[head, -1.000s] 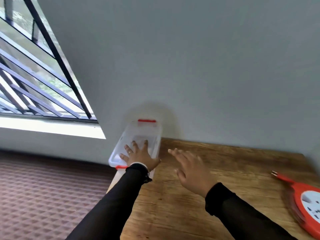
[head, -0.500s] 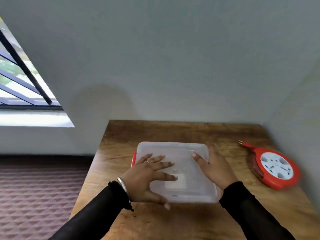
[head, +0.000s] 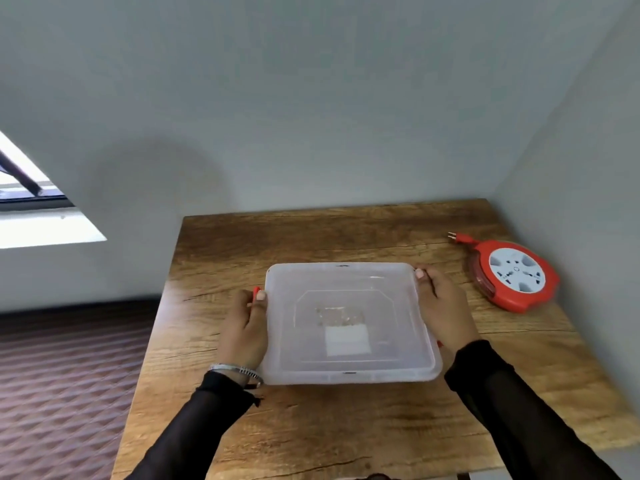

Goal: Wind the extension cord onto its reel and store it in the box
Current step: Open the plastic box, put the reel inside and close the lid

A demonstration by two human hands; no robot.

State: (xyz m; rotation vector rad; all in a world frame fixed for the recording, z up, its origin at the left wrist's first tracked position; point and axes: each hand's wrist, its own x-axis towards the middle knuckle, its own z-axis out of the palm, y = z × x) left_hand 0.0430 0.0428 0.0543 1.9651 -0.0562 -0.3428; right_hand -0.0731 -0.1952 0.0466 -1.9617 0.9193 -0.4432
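A translucent plastic box [head: 346, 282] with its lid on sits in the middle of the wooden table [head: 311, 427]. My left hand [head: 244, 332] grips its left edge by the red latch [head: 256, 292]. My right hand [head: 445, 308] grips the right edge. A red extension cord reel [head: 512, 275] with a white socket face lies flat at the table's right side, its cord wound in. Its red plug [head: 459, 238] sticks out toward the back left. Neither hand touches the reel.
Grey walls stand directly behind and to the right of the table. The table's left edge drops to a brown patterned floor [head: 62, 393]. A window [head: 31, 202] is at the far left.
The box has come from the table's far left corner to the middle. Both hands have shifted from on top of the lid to its left and right edges.
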